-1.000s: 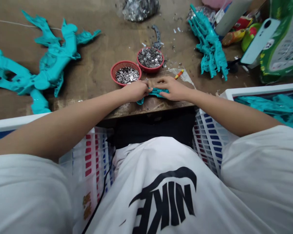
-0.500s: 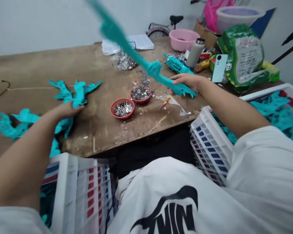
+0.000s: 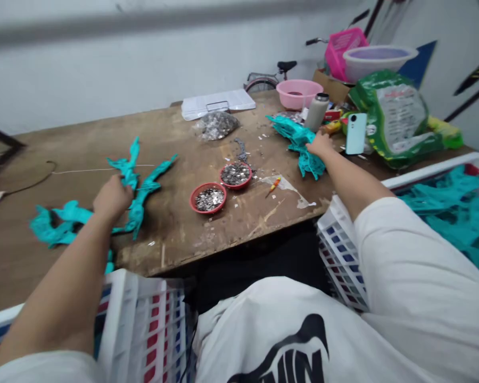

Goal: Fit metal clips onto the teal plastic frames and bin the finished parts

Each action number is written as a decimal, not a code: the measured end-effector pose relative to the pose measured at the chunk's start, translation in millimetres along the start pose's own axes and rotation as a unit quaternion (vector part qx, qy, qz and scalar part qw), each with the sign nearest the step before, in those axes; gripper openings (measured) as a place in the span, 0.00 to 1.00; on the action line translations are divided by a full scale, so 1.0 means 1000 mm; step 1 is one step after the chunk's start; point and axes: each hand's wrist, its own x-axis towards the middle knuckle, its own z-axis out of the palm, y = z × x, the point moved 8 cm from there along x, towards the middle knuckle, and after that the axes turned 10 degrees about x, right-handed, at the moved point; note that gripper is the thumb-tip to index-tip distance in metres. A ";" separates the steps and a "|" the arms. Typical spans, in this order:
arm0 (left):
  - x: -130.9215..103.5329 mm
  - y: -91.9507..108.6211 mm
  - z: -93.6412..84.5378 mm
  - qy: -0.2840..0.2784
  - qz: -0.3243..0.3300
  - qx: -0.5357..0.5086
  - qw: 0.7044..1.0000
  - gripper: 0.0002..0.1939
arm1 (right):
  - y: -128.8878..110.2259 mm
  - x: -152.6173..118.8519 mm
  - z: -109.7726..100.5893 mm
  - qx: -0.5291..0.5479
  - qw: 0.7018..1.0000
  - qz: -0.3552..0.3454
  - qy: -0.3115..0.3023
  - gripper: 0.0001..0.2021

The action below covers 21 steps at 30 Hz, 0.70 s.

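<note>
On the left of the table, my left hand (image 3: 112, 201) is closed on a teal netted piece (image 3: 138, 205), whose arms spread out beyond the knuckles. Another curved teal piece (image 3: 59, 223) lies to the left, behind my forearm. My right hand (image 3: 320, 144) rests at the right side of a teal bundle (image 3: 291, 133), its fingers closed on the edge of it. Two red bowls, one nearer (image 3: 208, 198) and one farther (image 3: 236, 174), hold small silvery bits between my hands.
A clear bag of bits (image 3: 217, 125), papers (image 3: 219, 101), a pink basin (image 3: 299, 93), a bottle (image 3: 316, 111), a phone (image 3: 355, 134) and a green bag (image 3: 399, 117) stand farther back. White crates flank my lap, left (image 3: 123, 319) and right (image 3: 339, 255).
The long teal strip stretched through the air has come down onto the bundle at the right. My right hand has closed there. The view has tilted up slightly.
</note>
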 end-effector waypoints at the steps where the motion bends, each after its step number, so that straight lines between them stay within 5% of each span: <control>1: -0.004 0.002 -0.013 0.041 -0.015 -0.027 0.999 0.37 | -0.007 -0.003 0.007 -0.004 1.000 0.001 -0.009 0.45; 3: -0.013 0.010 -0.033 0.096 -0.028 -0.088 0.991 0.35 | -0.043 -0.015 0.013 0.003 0.997 -0.070 -0.020 0.46; 5: -0.024 0.030 -0.038 0.085 0.014 -0.206 0.975 0.34 | -0.098 -0.047 0.003 0.017 0.979 -0.203 -0.011 0.46; 8: -0.050 0.081 -0.028 -0.018 0.148 -0.391 0.908 0.35 | -0.176 -0.134 -0.028 -0.011 0.916 -0.400 -0.006 0.56; 10: -0.073 0.117 -0.011 -0.105 0.241 -0.382 0.886 0.37 | -0.210 -0.198 -0.033 -0.071 0.863 -0.497 -0.049 0.59; 12: -0.094 0.147 0.013 -0.161 0.319 -0.299 0.885 0.35 | -0.214 -0.240 -0.013 -0.132 0.844 -0.498 -0.148 0.51; 16: -0.119 0.191 0.057 -0.187 0.362 -0.057 0.911 0.27 | -0.167 -0.268 0.060 -0.160 0.835 -0.385 -0.359 0.28; 19: -0.129 0.212 0.076 -0.206 0.329 0.155 0.908 0.24 | -0.148 -0.255 0.101 -0.137 0.821 -0.366 -0.416 0.32; 21: -0.128 0.226 0.073 -0.175 0.315 0.229 0.904 0.22 | -0.160 -0.232 0.114 -0.094 0.826 -0.391 -0.396 0.29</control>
